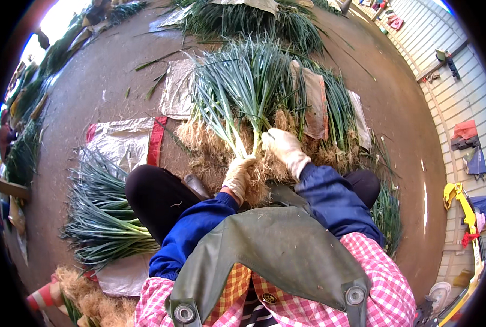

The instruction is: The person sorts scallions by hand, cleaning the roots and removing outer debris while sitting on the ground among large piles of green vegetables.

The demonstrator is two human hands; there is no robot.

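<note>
My left hand [238,177], in a pale work glove, is wrapped round the white lower stems of a few green onions [233,131]. Their leaves fan up and away from me, and tan stringy roots [258,188] hang beside the glove. Close by on the right, my right hand [284,147], also gloved, has its fingers curled against the stems of the pile. What lies inside those fingers is hidden. Just beyond both hands rests a big heap of green onions [254,71] with its roots [199,136] toward me.
More green onions [106,210] lie on sacking at my left, beside my bent knee [150,193]. A white sack with a red edge [128,139] is spread there. Cut roots [96,297] are piled at lower left. Farther off lies another onion heap [248,24]. A ribbed wall [450,98] runs along the right.
</note>
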